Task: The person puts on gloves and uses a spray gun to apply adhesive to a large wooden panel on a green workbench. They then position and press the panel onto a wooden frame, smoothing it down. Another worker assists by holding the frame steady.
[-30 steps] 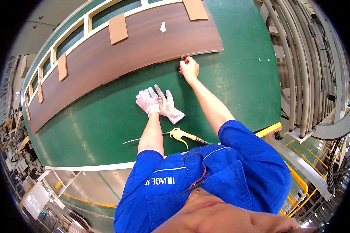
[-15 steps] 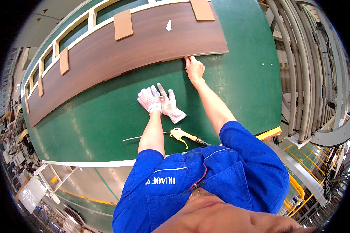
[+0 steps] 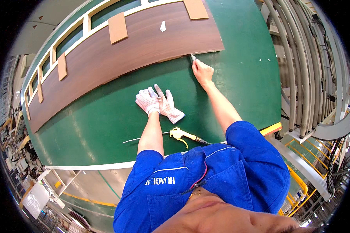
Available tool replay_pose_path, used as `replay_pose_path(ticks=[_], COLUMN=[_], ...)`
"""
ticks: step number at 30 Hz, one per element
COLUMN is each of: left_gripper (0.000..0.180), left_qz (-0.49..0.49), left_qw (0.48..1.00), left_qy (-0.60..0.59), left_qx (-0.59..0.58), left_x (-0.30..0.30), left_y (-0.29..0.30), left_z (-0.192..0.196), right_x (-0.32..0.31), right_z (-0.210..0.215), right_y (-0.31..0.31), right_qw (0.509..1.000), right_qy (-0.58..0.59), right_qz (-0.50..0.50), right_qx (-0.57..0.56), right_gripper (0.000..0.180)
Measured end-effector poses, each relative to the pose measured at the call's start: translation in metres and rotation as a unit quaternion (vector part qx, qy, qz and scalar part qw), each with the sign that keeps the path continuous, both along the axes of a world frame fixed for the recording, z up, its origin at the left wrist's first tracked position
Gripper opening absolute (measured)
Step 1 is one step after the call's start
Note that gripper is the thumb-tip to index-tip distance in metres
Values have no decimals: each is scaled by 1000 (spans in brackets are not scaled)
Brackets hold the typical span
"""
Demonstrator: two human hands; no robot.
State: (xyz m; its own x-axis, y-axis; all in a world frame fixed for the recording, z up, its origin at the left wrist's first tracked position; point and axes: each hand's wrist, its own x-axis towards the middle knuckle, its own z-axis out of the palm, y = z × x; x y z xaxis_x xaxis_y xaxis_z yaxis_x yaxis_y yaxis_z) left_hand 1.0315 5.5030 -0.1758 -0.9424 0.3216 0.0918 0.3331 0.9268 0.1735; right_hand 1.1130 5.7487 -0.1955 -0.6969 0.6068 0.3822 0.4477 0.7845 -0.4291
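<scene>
A long brown wood-grain panel (image 3: 144, 46) lies across the green table (image 3: 241, 89). My right hand (image 3: 202, 73), bare, is closed in a pinch at its near edge, close to the right end. From those fingertips a thin pale strip (image 3: 193, 58) points up to the panel edge; its exact kind is unclear. My left hand (image 3: 147, 101) wears a striped white glove and rests on the table with curled fingers. It is closed over the side of a loose matching glove (image 3: 170, 108), whose cuff and two fingers show.
A yellow air blow gun (image 3: 179, 134) with a thin nozzle lies close to my body. Brown blocks (image 3: 118, 28) sit across the panel and a pale wooden frame (image 3: 85, 29) behind it. A white scrap (image 3: 163, 26) lies on the panel. Grey rollers (image 3: 293, 70) stand beyond the table's right side.
My right hand has drawn slightly back from the panel edge, and the pale strip now shows between its fingers. The left hand stays beside the loose glove; the view has shifted a little.
</scene>
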Motion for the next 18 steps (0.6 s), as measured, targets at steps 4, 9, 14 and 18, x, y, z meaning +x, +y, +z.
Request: replay_pose_path(ticks=[4, 9, 14, 18], left_gripper=[31, 30, 29, 29], left_qz=[8, 12, 1, -15], left_qw=[1000, 1000, 999, 997], left_qy=[-3, 13, 36, 69], left_qx=[13, 16, 21, 40], left_x=[0, 4, 4, 4], left_y=[2, 3, 5, 2], left_z=[3, 7, 4, -5], right_x=[40, 88, 120, 161], right_z=[2, 11, 16, 11], right_y=[15, 43, 79, 107], right_qw=[998, 990, 984, 976], right_qy=[-3, -59, -108, -114], right_qz=[-47, -116, -131, -183], right_qx=[-43, -60, -54, -43], right_gripper=[17, 17, 21, 20])
